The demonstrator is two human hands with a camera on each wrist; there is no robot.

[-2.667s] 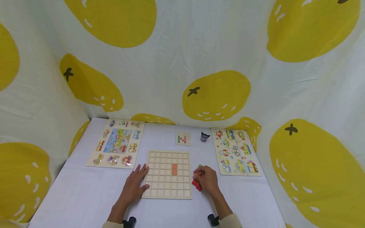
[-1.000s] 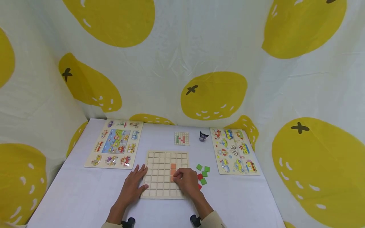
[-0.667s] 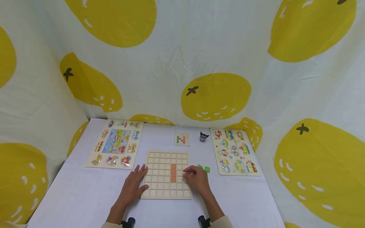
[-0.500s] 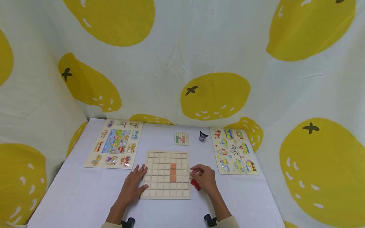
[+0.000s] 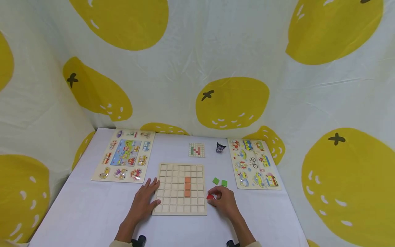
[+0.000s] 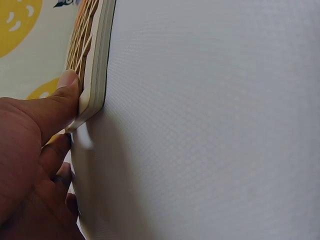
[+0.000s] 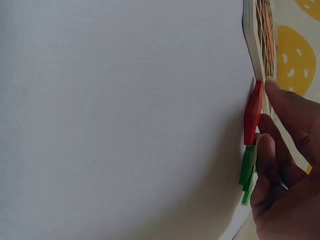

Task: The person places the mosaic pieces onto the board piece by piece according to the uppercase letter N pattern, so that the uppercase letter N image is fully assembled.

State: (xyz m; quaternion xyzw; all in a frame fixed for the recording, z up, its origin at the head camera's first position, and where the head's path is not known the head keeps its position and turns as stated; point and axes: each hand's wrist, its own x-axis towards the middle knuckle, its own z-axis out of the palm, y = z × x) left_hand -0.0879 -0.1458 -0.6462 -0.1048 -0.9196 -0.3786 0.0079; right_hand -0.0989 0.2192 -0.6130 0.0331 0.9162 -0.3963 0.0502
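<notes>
A wooden grid board lies in front of me, with three orange tiles in one column right of its middle. My left hand rests at its left edge, fingers spread. In the left wrist view the thumb lies on the board's rim. Right of the board, my right hand has thumb and forefinger around a red tile. In the right wrist view the red tile is at the fingertips, with green tiles close by; the hand hides some tiles from the head view.
Two green tiles lie beyond the right hand. A small pattern card and a dark figurine stand behind the board. Picture puzzle boards lie at left and right on the white table.
A third orange tile has been set below the first two by my right hand, which then moved right, off the board, to the red tile. My left hand has stayed in place.
</notes>
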